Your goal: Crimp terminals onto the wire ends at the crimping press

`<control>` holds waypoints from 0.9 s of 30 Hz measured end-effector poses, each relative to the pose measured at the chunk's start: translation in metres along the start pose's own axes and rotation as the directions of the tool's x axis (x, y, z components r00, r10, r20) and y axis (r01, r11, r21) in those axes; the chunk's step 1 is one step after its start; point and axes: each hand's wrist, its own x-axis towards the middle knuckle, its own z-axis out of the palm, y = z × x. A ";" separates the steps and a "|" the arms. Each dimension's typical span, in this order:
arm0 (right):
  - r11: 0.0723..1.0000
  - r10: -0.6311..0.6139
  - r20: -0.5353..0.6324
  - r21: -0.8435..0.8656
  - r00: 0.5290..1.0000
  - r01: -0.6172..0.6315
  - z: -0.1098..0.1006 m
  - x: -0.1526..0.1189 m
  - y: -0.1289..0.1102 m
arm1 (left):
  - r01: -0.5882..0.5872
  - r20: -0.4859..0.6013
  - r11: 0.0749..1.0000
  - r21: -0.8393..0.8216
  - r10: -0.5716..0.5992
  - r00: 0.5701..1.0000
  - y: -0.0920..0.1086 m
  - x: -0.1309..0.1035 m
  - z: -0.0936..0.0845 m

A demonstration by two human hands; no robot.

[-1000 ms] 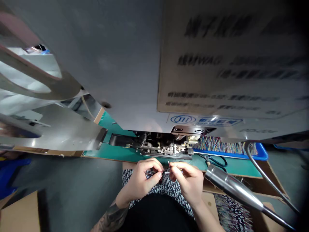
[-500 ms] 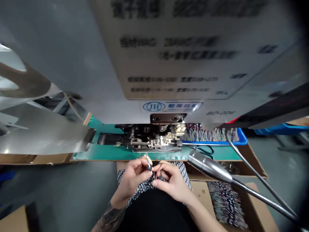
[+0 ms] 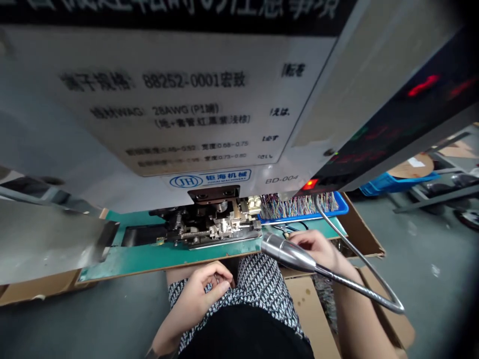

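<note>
My left hand (image 3: 207, 289) is closed above my lap, its fingers curled; whatever lies inside it is too hidden to make out. My right hand (image 3: 316, 247) is at the right part of the green table edge, behind the metal lamp neck (image 3: 290, 253). Its fingertips touch the black-handled scissors (image 3: 299, 225), or lie just beside them; which one is unclear. To the left of the scissors stands the metal press tooling (image 3: 220, 227) under the large grey machine (image 3: 209, 180). Behind them a blue tray (image 3: 305, 218) holds many coloured wires.
The green tabletop (image 3: 149, 259) runs below the machine. A curved metal sheet (image 3: 56, 239) juts in at the left. Cardboard boxes (image 3: 314, 314) stand at the lower right, and a blue bin (image 3: 385, 184) is farther off. The lamp's flexible arm (image 3: 359, 286) crosses the right side.
My right hand has left my left hand and moved right, to the scissors. My left hand has curled, and the small black piece with wires no longer shows. The view has shifted.
</note>
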 end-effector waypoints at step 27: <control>0.752 -0.252 -0.091 -0.645 0.963 0.136 -0.006 0.124 0.055 | 0.334 -0.605 0.788 0.517 0.060 0.794 -0.036 -0.054 -0.170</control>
